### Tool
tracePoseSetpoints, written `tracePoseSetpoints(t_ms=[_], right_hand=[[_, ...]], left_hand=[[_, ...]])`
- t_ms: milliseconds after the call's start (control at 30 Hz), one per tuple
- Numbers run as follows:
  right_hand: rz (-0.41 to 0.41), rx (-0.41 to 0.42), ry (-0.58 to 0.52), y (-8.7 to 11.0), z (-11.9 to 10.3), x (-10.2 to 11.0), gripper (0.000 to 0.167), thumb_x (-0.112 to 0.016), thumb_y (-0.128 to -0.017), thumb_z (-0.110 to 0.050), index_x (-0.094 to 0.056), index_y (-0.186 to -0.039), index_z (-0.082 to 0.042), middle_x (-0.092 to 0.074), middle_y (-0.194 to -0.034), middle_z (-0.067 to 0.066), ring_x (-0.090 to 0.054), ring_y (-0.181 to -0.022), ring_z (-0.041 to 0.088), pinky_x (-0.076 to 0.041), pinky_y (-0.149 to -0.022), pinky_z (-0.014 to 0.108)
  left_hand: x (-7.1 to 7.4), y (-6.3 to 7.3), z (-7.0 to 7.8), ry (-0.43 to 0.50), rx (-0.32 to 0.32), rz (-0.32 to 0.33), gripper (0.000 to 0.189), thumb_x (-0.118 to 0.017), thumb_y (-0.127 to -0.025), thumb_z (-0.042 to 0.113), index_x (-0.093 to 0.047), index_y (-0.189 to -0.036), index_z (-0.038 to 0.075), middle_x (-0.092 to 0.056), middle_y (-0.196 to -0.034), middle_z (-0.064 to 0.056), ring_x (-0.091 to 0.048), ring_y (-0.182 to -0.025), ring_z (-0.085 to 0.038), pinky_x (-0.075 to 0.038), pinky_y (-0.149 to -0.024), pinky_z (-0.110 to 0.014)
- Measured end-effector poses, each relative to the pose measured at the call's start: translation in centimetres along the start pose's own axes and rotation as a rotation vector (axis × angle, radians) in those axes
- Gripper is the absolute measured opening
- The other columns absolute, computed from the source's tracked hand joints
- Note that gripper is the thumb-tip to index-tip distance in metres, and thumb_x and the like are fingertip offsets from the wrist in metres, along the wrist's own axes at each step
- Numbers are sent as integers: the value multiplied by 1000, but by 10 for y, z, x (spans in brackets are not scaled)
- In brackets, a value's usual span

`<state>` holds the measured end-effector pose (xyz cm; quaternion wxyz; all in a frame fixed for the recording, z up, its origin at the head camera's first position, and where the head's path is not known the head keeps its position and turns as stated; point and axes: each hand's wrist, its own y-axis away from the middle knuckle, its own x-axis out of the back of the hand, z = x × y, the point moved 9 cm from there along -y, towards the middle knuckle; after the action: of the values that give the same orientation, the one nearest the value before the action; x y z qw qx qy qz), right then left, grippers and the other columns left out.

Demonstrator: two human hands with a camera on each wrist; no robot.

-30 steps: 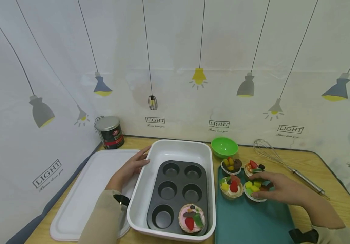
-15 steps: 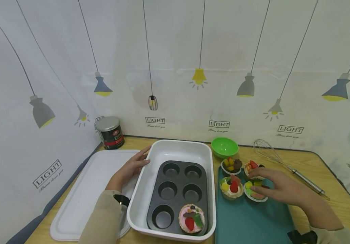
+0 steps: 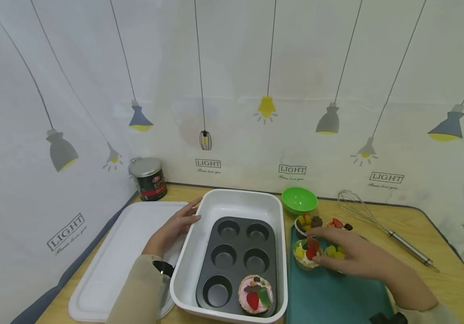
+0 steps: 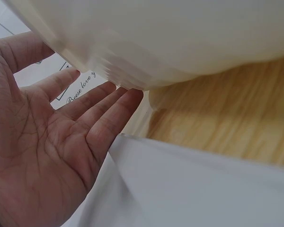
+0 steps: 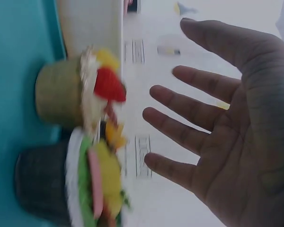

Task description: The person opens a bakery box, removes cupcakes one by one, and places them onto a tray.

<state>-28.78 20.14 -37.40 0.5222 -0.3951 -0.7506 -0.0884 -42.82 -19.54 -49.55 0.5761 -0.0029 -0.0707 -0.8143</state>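
My left hand [image 3: 173, 229] rests its fingertips against the left outer side of a white rectangular bin [image 3: 282, 270]; the left wrist view shows its palm and nearly straight fingers. Inside the bin lies a dark muffin tin [image 3: 240, 245], a pink-topped toy cupcake [image 3: 255, 294] in its front right cup. My right hand [image 3: 357, 252] hovers over toy cupcakes on a teal tray [image 3: 337, 301], fingers spread and holding nothing. Nearest its fingertips is a tan-cup cupcake [image 5: 61, 94] topped with cream and a strawberry. Beside that sits a dark-cup cupcake [image 5: 42, 184], partly hidden by the hand in the head view.
Two more cupcakes sit at the tray's far end, one a chocolate-topped cupcake [image 3: 306, 222]. Behind are a green bowl [image 3: 299, 200] and, to the right, a wire whisk [image 3: 402, 243]. A white lid [image 3: 114, 265] lies left, with a lidded can [image 3: 151, 180] behind it.
My right hand has moved left, from the dark-cup cupcake to above the strawberry-topped one. My left hand stays against the bin. The head view has shifted slightly.
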Motion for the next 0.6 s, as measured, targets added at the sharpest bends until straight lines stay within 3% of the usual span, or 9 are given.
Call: tracePoseSetpoints(t_ms=[100,367,600], right_hand=[[-28,4,-15,-10,-14,-7,51,-69,-96,-38,-52,-143,-26,-59,-135,-9,-60,-120,20,-54,-92,45],[-97,188,-74,-35,-64,-45,56,-70,-94,-40,-48,-145,-30,-53,-144,-7,-53,-128,14,-52,-96,39],[-242,179,-126,-42,-82,-86,62,-70,-92,-48,-45,-147,-32,-49,-148,-7,-50,-133,14,-47,-104,41]], left_hand=[[0,1,1,-7,5,5,62,-63,-98,30,-38,-153,41,-38,-159,-4,-44,-140,-30,-43,-106,-53],[-1,4,5,-15,-15,-15,64,-60,-99,28,-33,-157,36,-33,-161,-8,-44,-140,-33,-45,-103,-49],[-2,1,3,-8,-11,-14,62,-61,-98,30,-36,-155,39,-36,-160,-5,-47,-138,-30,-46,-103,-48]])
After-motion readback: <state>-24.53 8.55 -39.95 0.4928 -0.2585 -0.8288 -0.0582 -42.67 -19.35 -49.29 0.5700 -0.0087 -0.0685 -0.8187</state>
